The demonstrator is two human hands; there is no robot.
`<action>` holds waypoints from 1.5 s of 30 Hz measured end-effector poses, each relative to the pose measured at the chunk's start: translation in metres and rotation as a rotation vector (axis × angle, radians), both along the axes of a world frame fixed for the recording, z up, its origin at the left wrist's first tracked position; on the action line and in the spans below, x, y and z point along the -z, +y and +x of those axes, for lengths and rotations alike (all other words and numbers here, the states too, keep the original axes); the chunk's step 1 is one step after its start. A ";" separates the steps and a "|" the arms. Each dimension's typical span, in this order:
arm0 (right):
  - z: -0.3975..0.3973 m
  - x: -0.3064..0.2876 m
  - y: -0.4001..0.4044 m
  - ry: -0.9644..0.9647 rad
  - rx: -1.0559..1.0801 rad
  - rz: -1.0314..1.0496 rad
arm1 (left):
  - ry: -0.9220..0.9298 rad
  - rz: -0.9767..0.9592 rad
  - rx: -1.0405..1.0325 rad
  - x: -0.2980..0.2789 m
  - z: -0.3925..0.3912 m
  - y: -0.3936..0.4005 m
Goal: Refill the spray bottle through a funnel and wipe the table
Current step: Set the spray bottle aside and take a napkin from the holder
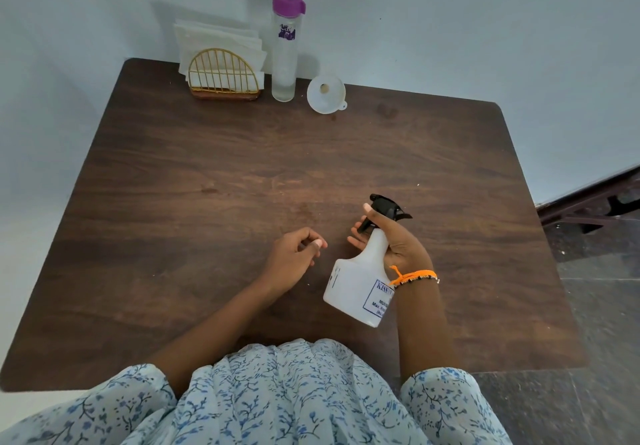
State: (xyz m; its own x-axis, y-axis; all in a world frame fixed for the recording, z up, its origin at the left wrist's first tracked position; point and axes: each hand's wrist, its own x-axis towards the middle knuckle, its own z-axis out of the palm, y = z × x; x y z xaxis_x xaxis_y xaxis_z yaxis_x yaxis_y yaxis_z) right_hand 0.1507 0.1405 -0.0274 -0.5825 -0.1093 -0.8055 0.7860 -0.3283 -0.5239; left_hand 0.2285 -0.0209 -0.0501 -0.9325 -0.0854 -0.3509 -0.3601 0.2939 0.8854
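Head camera looked down on a dark wooden tabletop (pixel 207 167). Above its near right part, the right hand (pixel 398 240) gripped the white spray bottle (pixel 356 285) by its neck, tilted. Just left, the left hand (pixel 294 254) hovered loosely curled, holding nothing. A funnel (pixel 325 93) lay at the far edge.

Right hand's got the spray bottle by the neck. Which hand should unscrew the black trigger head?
Left. The right hand already grips the spray bottle at its neck, steadying it. The left hand holds nothing, fingers loosely curled, just beside the black trigger head, so it can likely reach over and twist.
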 end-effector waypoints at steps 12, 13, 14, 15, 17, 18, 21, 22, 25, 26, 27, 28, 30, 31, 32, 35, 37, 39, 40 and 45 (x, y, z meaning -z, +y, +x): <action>0.007 0.004 0.005 0.117 0.020 -0.218 | -0.009 0.015 -0.019 0.002 0.002 -0.001; 0.010 0.005 0.008 0.189 -0.020 -0.272 | -0.005 0.018 -0.019 0.002 0.002 -0.001; 0.013 0.006 0.011 0.277 -0.068 -0.333 | -0.003 0.021 -0.019 0.002 0.002 -0.001; 0.016 0.009 0.014 0.361 -0.119 -0.387 | -0.005 0.026 -0.021 0.002 0.003 -0.001; 0.024 0.011 0.018 0.464 -0.194 -0.481 | -0.010 0.037 -0.030 0.001 0.003 -0.002; 0.027 0.010 0.018 0.500 -0.217 -0.533 | -0.011 0.041 -0.034 0.001 0.004 -0.002; 0.033 0.007 0.017 0.563 -0.245 -0.634 | -0.009 0.046 -0.037 0.000 0.005 -0.003; 0.033 0.007 0.017 0.585 -0.252 -0.654 | -0.007 0.046 -0.034 -0.001 0.005 -0.002; 0.032 0.005 0.016 0.657 -0.288 -0.717 | 0.000 0.051 -0.030 -0.001 0.005 -0.002; 0.031 0.004 0.016 0.685 -0.318 -0.739 | 0.002 0.048 -0.028 0.000 0.005 -0.002; 0.030 0.002 0.015 0.700 -0.347 -0.751 | 0.002 0.045 -0.026 0.000 0.005 -0.002; 0.029 -0.001 0.015 0.698 -0.369 -0.751 | 0.000 0.043 -0.025 0.000 0.006 -0.003; 0.028 -0.005 0.016 0.681 -0.388 -0.690 | -0.001 0.040 -0.026 0.001 0.006 -0.003; 0.028 -0.007 0.017 0.676 -0.392 -0.649 | -0.001 0.038 -0.024 0.001 0.007 -0.003; 0.028 -0.008 0.017 0.672 -0.398 -0.629 | 0.001 0.036 -0.019 0.000 0.007 -0.003; 0.029 -0.011 0.014 0.669 -0.413 -0.660 | 0.011 0.044 -0.018 -0.001 0.008 -0.002; 0.029 -0.012 0.014 0.640 -0.387 -0.607 | 0.016 0.038 -0.016 -0.002 0.009 -0.001; 0.029 -0.012 0.015 0.574 -0.335 -0.517 | 0.015 0.041 -0.015 -0.002 0.009 -0.001; 0.028 -0.012 0.015 0.525 -0.296 -0.457 | 0.013 0.046 -0.014 -0.002 0.009 -0.002; 0.019 -0.014 0.007 0.159 0.014 -0.195 | -0.008 0.062 -0.033 -0.003 0.011 -0.002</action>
